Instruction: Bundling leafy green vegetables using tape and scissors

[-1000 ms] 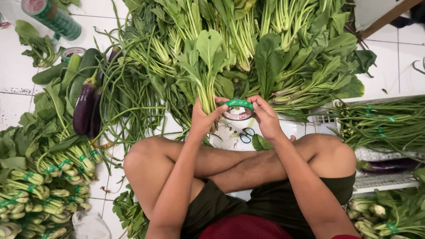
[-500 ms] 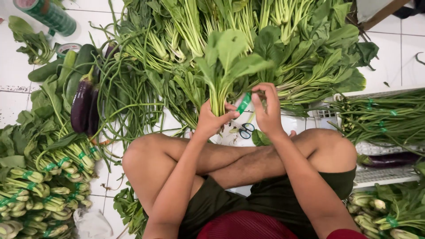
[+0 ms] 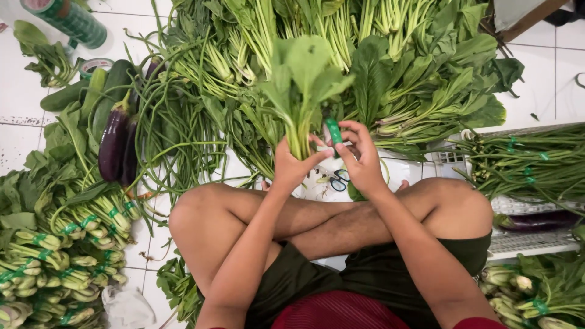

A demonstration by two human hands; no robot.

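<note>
I sit cross-legged on a white tiled floor. My left hand (image 3: 291, 166) grips the stems of a bunch of leafy greens (image 3: 303, 79), held upright above my knees. My right hand (image 3: 361, 159) pinches a strip of green tape (image 3: 333, 131) right beside the stems. A pair of scissors (image 3: 339, 180) lies on the floor just below both hands.
A big heap of loose greens (image 3: 402, 73) lies ahead. Long beans (image 3: 177, 128) and purple eggplants (image 3: 114, 143) sit to the left, with taped bundles (image 3: 55, 256) at lower left. A green tape roll (image 3: 73, 21) lies top left. A white crate (image 3: 524, 201) with greens stands at right.
The bunch has been raised and set upright. My right hand moved from the tape roll low by my knees up to the stems, drawing out a strip of green tape.
</note>
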